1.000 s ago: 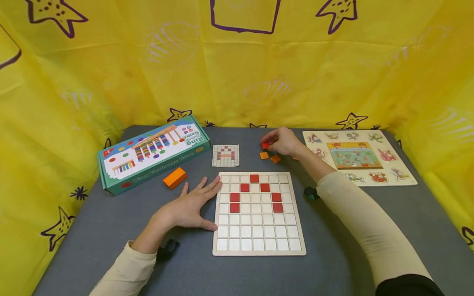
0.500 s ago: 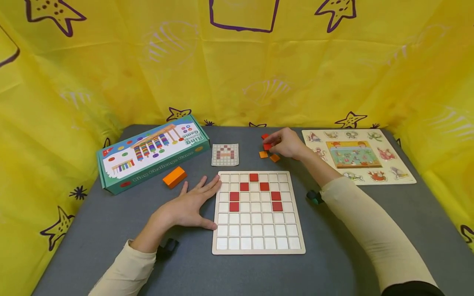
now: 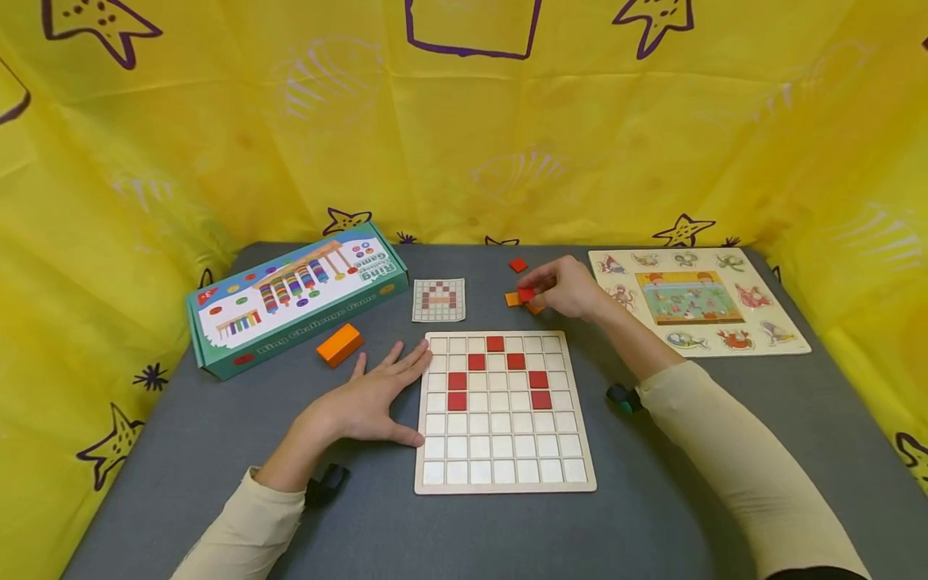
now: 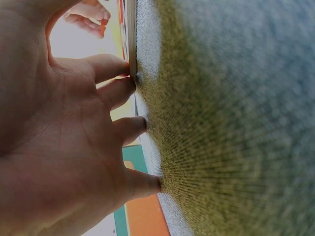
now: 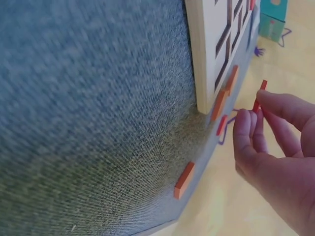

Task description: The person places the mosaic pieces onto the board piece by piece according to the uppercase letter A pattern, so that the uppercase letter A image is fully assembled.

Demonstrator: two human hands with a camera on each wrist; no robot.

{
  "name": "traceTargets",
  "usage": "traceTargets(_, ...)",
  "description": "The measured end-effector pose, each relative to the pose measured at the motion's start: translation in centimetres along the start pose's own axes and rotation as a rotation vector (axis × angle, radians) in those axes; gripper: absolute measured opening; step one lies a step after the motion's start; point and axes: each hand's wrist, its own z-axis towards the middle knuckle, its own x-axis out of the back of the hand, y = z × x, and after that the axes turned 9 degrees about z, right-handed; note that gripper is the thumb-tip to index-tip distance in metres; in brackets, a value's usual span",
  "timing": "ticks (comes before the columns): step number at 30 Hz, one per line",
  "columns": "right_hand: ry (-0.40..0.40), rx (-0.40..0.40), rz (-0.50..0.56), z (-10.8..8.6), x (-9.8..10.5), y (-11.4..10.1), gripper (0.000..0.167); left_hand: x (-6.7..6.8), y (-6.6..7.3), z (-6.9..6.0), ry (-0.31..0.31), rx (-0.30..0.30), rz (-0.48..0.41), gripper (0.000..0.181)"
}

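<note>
The held red tile (image 3: 526,295) is raised off the table (image 3: 500,532), above its far half and slightly right of centre. The right hand (image 3: 569,288) carries it; the grip pinches the tile between thumb and fingers. Two orange tiles (image 3: 513,300) lie directly below, touching each other in the right wrist view. A loose red tile (image 3: 518,264) lies beyond them, near the table's far edge. A separate orange tile (image 5: 184,180) also rests on the table.

The grid board (image 3: 503,447) lies flat, nearer than the loose tiles, with its far edge roughly parallel to the table's far edge. It has seven columns and seven rows; seven red squares (image 3: 495,344) occupy cells in its far four rows, arranged as an arch. The left hand (image 3: 370,403) braces the board's left edge: the grip is spread, with thumb and fingertips against that edge.

The pattern card (image 3: 438,300) lies just beyond the board's far left corner. The orange block (image 3: 339,345) sits beside the Ring Challenge Game box (image 3: 297,294), which is set at an angle near the table's far left corner. The sea-animal puzzle (image 3: 754,326) lies flat near the far right corner. A yellow cloth (image 3: 449,121) hangs behind the far edge.
</note>
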Motion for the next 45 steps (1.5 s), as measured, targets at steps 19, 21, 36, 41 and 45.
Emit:
traceTargets(19,-0.023,0.042,-0.005,-3.7,-0.6,-0.5,0.029,0.0,-0.2,0.1,-0.010,0.013,0.005,0.123)
traceTargets(21,-0.030,0.042,0.002,-4.2,-0.7,-0.4,0.029,0.0,-0.2,0.1,-0.010,0.012,0.009,0.123)
traceTargets(36,-0.062,0.082,-0.035,-7.5,-1.5,-1.1,0.029,0.2,-0.1,0.0,-0.002,0.002,0.012,0.122)
traceTargets(41,-0.084,0.073,-0.042,-8.3,-1.7,-1.4,0.028,0.1,0.0,0.0,0.000,0.001,0.010,0.123)
traceTargets(45,-0.104,0.069,-0.041,-9.0,-1.7,-1.4,0.026,0.0,0.0,0.0,-0.002,-0.002,0.006,0.123)
